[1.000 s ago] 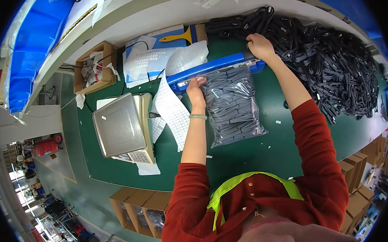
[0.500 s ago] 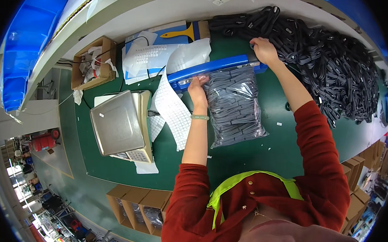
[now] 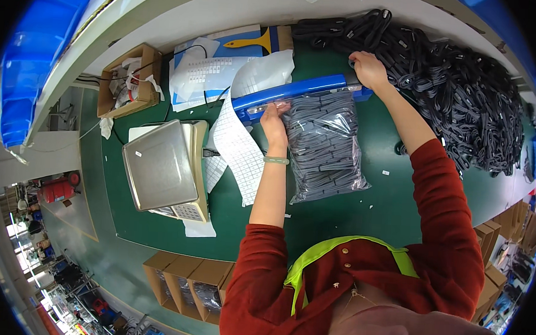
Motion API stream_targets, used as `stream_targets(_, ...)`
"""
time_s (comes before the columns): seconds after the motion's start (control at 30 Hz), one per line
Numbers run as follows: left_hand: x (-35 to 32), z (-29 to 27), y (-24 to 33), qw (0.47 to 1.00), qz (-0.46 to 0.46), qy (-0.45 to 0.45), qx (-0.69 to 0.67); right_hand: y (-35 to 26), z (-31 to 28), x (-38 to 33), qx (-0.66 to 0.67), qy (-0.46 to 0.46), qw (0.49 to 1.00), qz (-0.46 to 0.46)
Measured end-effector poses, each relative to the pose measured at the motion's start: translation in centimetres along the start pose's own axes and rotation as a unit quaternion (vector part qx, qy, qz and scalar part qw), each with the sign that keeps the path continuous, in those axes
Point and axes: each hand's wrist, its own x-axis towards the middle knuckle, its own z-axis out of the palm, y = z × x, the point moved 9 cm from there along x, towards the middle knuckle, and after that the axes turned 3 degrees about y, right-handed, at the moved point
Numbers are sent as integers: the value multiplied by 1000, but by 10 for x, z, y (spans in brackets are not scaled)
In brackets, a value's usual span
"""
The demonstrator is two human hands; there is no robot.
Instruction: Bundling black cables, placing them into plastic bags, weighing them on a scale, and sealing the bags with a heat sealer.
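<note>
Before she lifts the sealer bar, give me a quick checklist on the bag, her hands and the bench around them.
1. Bag mouth under the sealer: the bag has its top edge beneath the blue sealer bar. Ok.
2. Left hand holds the bag's top corner at the bar. Ok.
3. Right hand rests on the bar's far end. Ok.
4. Fingers out of the sealing line: hidden by the hand and bar. Cannot tell.
5. Bag lies flat on the green bench, contents below the bar. Ok.
6. Label strip lies beside the bag and runs up to the bar's left end; whether it is caught under it, cannot tell.
</note>
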Motion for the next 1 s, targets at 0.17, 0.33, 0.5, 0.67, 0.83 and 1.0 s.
stream_targets(0.17,0,7,-1,1000,-19,2,-8,1,-13,4,-31,16,999,-4)
stream_targets(0.33,5,4,-4,1000,-4,-11,20,-39,-97,-10,41,301,950,-74)
stream_targets(0.5,1,11,-2,1000,-1,-13,13,57,-66,-106,522,296,774,201)
stream_targets(0.67,-4,-10,-10,1000,-7,4,7,-7,90,-265,592,-195,652,432)
stream_targets(0.83,-58,-30,-52,990,-49,-48,123,-27,42,-327,522,-175,712,435)
stream_targets(1.0,-132,-63,-37,988,40,-9,152,-27,-6,-394,470,-107,774,410)
